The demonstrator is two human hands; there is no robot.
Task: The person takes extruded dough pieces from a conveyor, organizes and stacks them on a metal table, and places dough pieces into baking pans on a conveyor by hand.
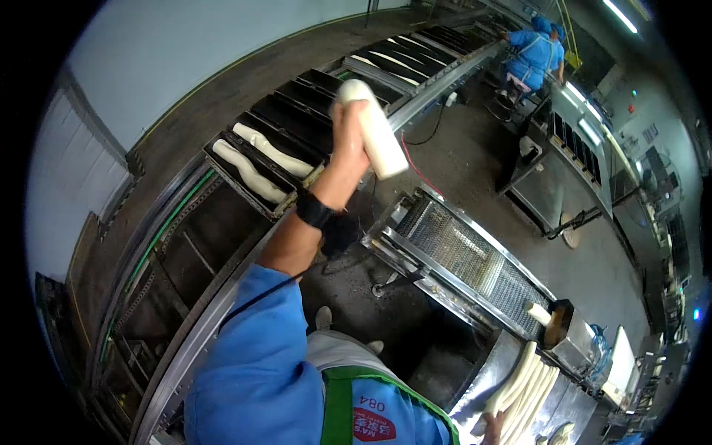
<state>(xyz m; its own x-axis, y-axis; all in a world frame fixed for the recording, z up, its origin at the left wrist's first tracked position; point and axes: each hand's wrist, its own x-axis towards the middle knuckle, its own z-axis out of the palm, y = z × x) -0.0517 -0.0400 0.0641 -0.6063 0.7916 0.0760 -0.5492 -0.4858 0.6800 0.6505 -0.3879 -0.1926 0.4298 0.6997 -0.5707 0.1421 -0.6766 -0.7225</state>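
Observation:
My left hand (350, 137), with a black band at the wrist, is raised over the pan line. Its fingers are wrapped round a thick white dough log (383, 144), which tilts in the air. At the lower right, my right hand (493, 428) is partly cut off by the frame edge. Its fingers appear to lie apart on the near ends of several long dough strips (523, 389), side by side on a metal table (475, 400). Left of the raised hand, dark baking pans (236, 178) sit on a conveyor, two of the nearest holding long dough pieces (248, 172).
A mesh belt conveyor (475, 248) runs toward a metal box (567, 326), with a short dough piece (538, 313) beside it. More pans (404, 63) stretch away along the line. A co-worker in blue (532, 59) is at the far end. A steel table (545, 185) stands to the right.

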